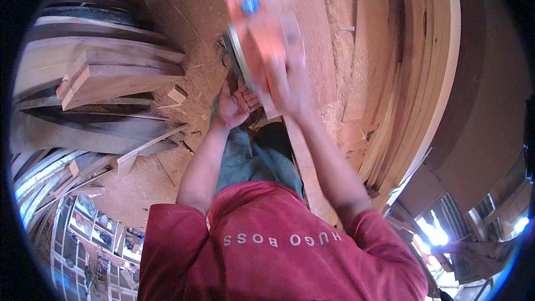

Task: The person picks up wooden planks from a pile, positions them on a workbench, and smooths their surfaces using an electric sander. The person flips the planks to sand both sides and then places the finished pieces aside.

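An orange electric hand planer [264,44] with a blue knob lies over a long reddish-brown board [309,28], blurred by motion. My right hand [290,83] is closed round the planer's handle, toward its near end. My left hand [237,106] is just left of the planer's near end, palm partly upward and fingers curled in. What those fingers hold, if anything, is hidden. A dark part [229,56] shows along the planer's left side.
Stacked timber [122,78] stands at the left, with a small wood block [177,95] beside it. Shavings [203,78] cover the floor. Long planks [412,78] line the right, with a small pale piece [346,28] near them. A thin strip [156,142] juts out at lower left.
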A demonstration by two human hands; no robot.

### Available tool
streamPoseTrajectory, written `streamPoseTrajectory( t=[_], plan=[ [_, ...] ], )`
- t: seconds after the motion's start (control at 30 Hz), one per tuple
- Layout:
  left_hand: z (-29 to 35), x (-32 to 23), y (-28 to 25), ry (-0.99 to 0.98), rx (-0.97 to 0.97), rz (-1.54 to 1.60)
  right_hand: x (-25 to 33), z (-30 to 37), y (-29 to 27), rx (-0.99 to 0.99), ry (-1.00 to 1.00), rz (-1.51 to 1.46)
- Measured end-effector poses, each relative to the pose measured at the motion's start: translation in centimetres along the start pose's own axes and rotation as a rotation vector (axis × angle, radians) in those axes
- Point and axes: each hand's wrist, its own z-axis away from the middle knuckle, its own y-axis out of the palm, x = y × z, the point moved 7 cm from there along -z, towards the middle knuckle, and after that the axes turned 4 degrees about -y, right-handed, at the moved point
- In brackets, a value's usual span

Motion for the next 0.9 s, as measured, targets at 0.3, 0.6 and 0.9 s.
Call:
streamPoseTrajectory(
  t=[0.3,0.6,0.9],
  plan=[
    [0.6,0.5,-1.3,-0.005,-0.21,-0.151,-7.9,29.6,-2.8,0.101,0.337,-0.181],
    [0.7,0.4,-2.9,-0.031,-0.045,-0.147,-2.6,7.9,-0.6,0.115,0.373,-0.131],
    [1.2,0.3,-1.2,-0.217,0.008,0.253,1.2,-16.5,2.9,-0.024,0.141,-0.111]
  ],
)
